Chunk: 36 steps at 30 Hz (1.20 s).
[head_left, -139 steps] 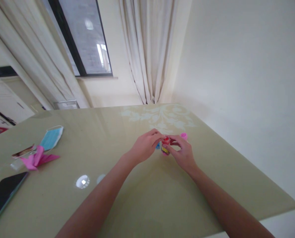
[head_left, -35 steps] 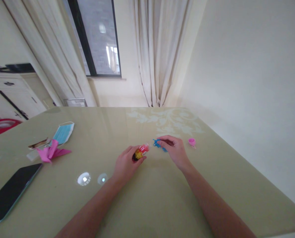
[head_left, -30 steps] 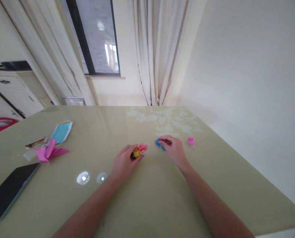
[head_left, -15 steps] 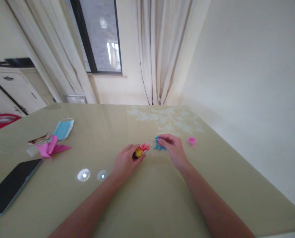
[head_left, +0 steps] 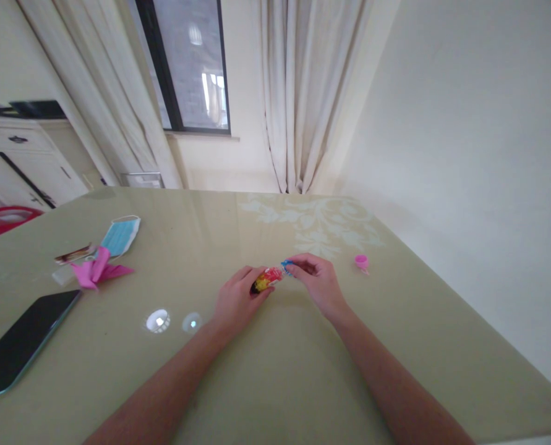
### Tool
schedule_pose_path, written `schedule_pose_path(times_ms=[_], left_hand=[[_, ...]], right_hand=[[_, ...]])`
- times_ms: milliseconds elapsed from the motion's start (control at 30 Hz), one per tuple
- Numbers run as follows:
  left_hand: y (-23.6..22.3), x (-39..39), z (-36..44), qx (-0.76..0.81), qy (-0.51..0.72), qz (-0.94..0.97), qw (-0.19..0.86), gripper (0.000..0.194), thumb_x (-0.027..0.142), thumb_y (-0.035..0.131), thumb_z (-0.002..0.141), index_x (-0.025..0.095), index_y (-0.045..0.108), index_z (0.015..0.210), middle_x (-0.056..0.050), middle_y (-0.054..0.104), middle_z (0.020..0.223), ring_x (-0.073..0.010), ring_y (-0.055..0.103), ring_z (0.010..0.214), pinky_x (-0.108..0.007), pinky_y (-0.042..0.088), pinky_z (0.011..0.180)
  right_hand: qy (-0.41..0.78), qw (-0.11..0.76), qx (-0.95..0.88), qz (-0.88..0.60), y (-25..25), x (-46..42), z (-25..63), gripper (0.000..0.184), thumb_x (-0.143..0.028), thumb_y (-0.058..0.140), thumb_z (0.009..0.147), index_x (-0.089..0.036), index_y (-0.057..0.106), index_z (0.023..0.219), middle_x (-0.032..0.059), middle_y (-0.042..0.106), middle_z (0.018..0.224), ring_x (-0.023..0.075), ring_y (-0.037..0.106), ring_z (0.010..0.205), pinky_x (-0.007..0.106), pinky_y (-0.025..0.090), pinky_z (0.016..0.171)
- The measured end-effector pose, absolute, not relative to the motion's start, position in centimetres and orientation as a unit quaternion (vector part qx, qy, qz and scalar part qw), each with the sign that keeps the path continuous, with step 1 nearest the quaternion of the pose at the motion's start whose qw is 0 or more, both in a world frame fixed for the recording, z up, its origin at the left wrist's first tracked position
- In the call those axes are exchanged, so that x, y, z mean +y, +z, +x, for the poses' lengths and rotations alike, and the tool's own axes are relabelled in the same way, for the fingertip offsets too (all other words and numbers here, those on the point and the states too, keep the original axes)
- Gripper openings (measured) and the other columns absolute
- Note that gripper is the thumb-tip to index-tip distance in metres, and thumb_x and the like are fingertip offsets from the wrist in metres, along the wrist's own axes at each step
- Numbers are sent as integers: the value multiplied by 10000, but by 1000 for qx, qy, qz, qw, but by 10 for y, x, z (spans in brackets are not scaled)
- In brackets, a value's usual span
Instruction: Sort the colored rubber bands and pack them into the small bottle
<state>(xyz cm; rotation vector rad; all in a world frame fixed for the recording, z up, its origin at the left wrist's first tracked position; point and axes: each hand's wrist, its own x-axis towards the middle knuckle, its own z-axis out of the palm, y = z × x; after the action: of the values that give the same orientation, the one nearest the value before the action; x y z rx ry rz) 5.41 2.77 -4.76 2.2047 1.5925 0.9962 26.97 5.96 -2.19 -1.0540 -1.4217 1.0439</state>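
Note:
My left hand (head_left: 237,301) is closed around a small clear bottle (head_left: 269,278), which lies tilted with its mouth toward the right. Red, yellow and black bits show through its wall. Between the thumb and fingers of my right hand (head_left: 320,283) is a pinch of small blue bands (head_left: 286,266), held at the bottle's mouth. Whether some of them are inside the mouth, I cannot tell. A small pink cup-shaped cap (head_left: 361,261) rests on the table to the right of my right hand.
On the left of the glossy table (head_left: 275,371) lie a black phone (head_left: 27,337), a pink folded paper bird (head_left: 96,272), a blue face mask (head_left: 120,237) and a thin brown packet (head_left: 75,254). A wall (head_left: 465,154) borders the table's right side.
My right hand has gathered the blue bands off the table and moved slightly left to the bottle's mouth. My left hand keeps its hold. The view has tilted slightly.

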Motion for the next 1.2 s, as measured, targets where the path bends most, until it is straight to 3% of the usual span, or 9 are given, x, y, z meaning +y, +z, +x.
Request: schedule_pose_path(times_ms=[200,400,533,667,867,967,1200], left_hand=[[-50,28,54,540,343,759,118,353,383,704,946,277,701,1282,-68,750,1161,-263,713,1036,-358,560,888],[-53,30,54,539,345,758,126,357,389,713,942,285,707,1283,-67,748,1181,-269,720,1041,-364,567,904],[-53,31,52,544,348,753,127,366,376,708,946,279,703,1299,-72,746,1181,-270,720,1027,-366,562,904],[-53,31,52,543,343,756,127,378,363,711,943,287,701,1313,-74,743,1176,-270,717,1031,-361,563,898],[-48,29,54,537,342,757,147,371,323,747,914,290,727,1283,-71,744,1172,-273,714,1042,-357,560,905],[-46,28,54,521,336,767,165,381,328,736,925,270,717,1300,-78,740,1168,-272,708,1050,-360,557,910],[-46,30,55,514,358,755,193,381,346,704,957,224,696,1317,-87,731,1164,-253,703,1027,-361,561,904]], right_hand=[[314,490,-685,-439,-25,60,275,141,-383,759,869,-257,819,895,51,808,869,220,742,784,365,609,791],[240,444,-744,-438,-24,61,281,165,-329,690,924,-289,846,888,60,807,874,240,720,793,386,583,803],[268,409,-759,-429,-22,60,280,250,-258,599,968,-274,839,1035,66,784,940,220,694,824,357,568,808],[299,396,-751,-436,-24,62,281,263,-229,595,964,-276,841,1044,76,738,1018,211,689,900,343,563,822],[364,442,-685,-450,-31,67,281,121,-339,740,873,-237,803,890,45,772,853,207,708,785,350,560,776],[412,472,-637,-450,-29,66,279,197,-378,823,791,-214,748,871,46,788,833,216,737,789,342,568,769],[463,504,-593,-424,-17,64,281,294,-411,896,739,-217,768,919,53,795,902,214,743,853,348,585,830]])
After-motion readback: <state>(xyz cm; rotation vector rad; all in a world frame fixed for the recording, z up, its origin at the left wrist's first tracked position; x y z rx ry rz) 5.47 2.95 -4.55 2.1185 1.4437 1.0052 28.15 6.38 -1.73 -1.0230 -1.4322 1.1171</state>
